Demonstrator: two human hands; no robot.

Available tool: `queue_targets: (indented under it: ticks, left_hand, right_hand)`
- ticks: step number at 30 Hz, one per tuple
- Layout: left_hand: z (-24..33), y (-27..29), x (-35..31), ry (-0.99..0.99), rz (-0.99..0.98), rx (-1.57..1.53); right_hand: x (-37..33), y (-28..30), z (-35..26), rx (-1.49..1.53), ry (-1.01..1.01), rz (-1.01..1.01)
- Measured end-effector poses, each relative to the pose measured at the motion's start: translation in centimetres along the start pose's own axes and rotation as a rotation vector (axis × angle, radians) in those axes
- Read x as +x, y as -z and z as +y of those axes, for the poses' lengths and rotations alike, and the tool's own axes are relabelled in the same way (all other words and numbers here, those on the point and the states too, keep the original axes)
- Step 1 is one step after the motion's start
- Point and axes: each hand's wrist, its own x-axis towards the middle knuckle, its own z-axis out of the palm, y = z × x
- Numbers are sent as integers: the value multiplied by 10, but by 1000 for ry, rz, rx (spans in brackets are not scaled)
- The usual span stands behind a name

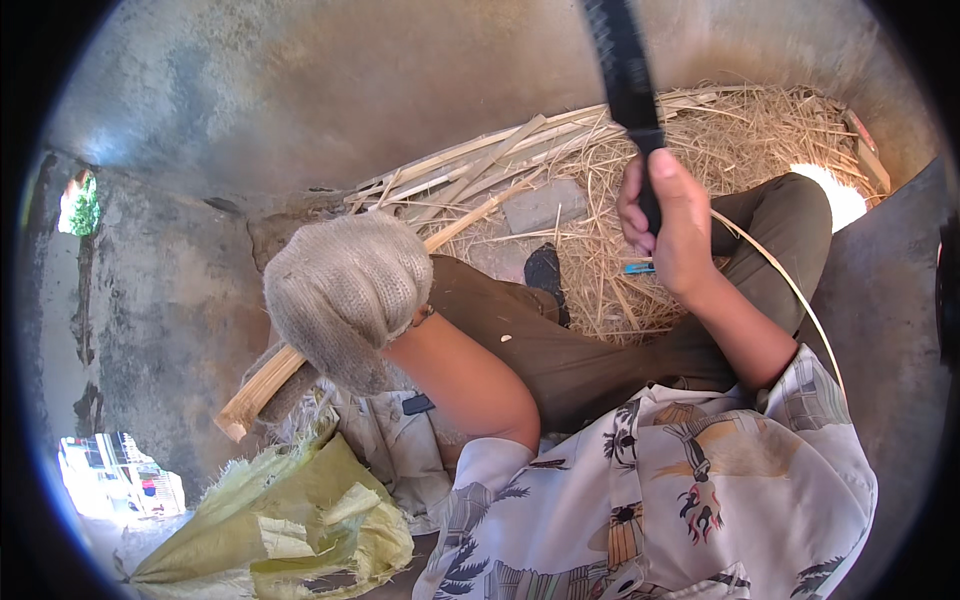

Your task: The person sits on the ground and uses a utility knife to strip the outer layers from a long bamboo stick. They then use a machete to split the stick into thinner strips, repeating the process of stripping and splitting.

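Note:
My left hand (345,290) wears a knitted grey-beige work glove. Its fingers are wrapped round a split bamboo stick (262,393), whose cut end pokes out at the lower left while the other part slants up to the right. My bare right hand (678,225) is closed on the black handle of a knife. The wide dark knife blade (618,65) points upward, apart from the stick and slightly blurred. Past my right wrist curves a long thin pale strip (785,275), reaching down to my sleeve.
Bamboo strips (480,165) and a heap of shavings (770,135) lie along the far wall. A grey block (543,206) and a blue cutter (638,268) sit among them, near my foot (544,275). A yellowish torn sack (290,510) lies at the lower left. Stained walls (300,90) enclose me.

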Motion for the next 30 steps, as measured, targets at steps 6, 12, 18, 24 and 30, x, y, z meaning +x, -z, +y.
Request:
queue_targets:
  ticks: [6,12,18,24,30]
  left_hand:
    - [-6,-10,1,24,-65,-6]
    - [-11,-6,2,73,-122,18]
    - [-18,-3,17,125,-164,-5]
    - [-12,-18,11,130,-181,48]
    - [-13,-34,21,149,-299,5]
  right_hand:
    - [-21,30,89,-847,-209,-397]
    - [-3,11,47,-635,-163,-162]
    - [-27,3,77,37,-64,-158]
    - [1,-2,46,-396,-206,-5]
    - [-22,-12,60,280,371,33]
